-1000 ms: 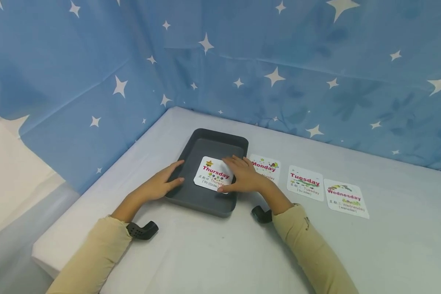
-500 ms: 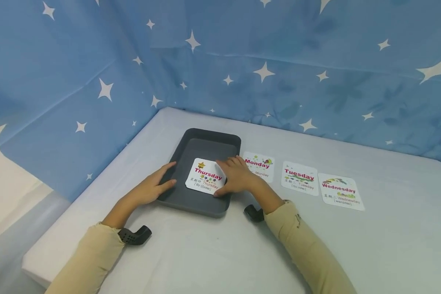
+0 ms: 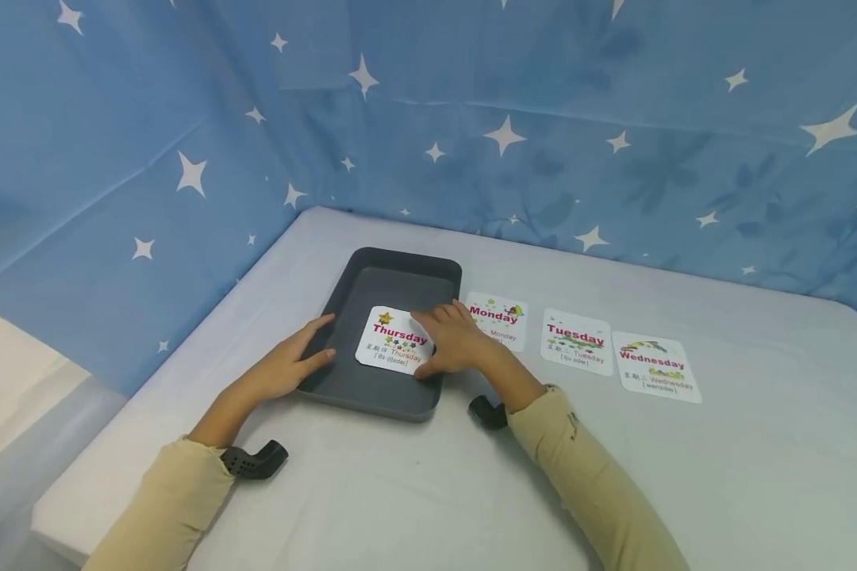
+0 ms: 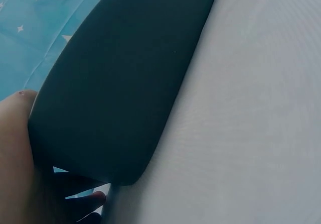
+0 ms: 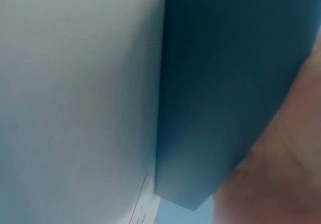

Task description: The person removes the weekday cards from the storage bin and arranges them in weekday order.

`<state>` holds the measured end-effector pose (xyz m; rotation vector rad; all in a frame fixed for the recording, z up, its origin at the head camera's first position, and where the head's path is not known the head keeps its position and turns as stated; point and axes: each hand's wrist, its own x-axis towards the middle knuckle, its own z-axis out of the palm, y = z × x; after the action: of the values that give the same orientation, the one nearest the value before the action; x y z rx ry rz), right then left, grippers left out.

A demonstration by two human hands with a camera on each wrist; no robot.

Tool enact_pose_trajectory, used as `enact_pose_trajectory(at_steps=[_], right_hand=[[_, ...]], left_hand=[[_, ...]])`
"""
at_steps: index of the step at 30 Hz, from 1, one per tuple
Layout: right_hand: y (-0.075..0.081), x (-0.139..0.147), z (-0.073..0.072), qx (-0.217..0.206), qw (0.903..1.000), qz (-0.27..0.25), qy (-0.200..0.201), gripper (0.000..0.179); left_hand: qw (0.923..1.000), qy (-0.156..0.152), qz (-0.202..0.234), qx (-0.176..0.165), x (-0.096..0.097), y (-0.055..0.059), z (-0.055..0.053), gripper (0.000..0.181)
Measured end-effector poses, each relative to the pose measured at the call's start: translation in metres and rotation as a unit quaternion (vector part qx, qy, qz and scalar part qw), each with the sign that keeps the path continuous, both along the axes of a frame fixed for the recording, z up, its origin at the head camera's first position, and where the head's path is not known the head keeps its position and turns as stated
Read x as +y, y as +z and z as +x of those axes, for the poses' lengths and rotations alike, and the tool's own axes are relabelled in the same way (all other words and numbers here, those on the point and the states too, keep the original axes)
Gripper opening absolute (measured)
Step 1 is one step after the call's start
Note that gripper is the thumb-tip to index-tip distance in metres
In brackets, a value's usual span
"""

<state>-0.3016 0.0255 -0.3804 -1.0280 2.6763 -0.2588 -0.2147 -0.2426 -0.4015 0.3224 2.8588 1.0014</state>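
Note:
A dark grey rectangular tray (image 3: 393, 277) sits on the table in the head view, with a white Thursday card (image 3: 393, 339) inside it. My left hand (image 3: 274, 371) holds the tray's left side, thumb over the rim. In the left wrist view, the left fingers (image 4: 93, 201) show beside the tray's outer wall (image 4: 115, 93). My right hand (image 3: 453, 341) reaches over the right wall and grips the Thursday card's right side, thumb at the lower corner; its other fingertips are partly hidden. The right wrist view has the palm (image 5: 281, 169) over the tray's wall (image 5: 215, 83).
Right of the tray, a Monday card (image 3: 496, 317), a Tuesday card (image 3: 577, 341) and a Wednesday card (image 3: 655, 366) lie in a row on the white-covered table (image 3: 428, 507). A blue curtain (image 3: 428, 103) with white stars hangs behind and at the left.
The head view has turned slightly to the right, so everything slides left in it. My right thumb has shifted to the Thursday card's lower right corner. The tray and cards stay put.

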Motion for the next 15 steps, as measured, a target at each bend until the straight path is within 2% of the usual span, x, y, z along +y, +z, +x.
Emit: enact_pose_trajectory(at_steps=[7, 15], right_hand=[[0.0001, -0.001, -0.0004, -0.003, 0.9999, 0.015, 0.002, 0.104], [0.0019, 0.0004, -0.0017, 0.002, 0.9999, 0.01, 0.005, 0.097]], left_hand=[[1.0, 0.001, 0.0, -0.005, -0.0016, -0.0008, 0.0001, 0.063], [1.0, -0.004, 0.003, -0.001, 0.0001, 0.0013, -0.002, 0.063]])
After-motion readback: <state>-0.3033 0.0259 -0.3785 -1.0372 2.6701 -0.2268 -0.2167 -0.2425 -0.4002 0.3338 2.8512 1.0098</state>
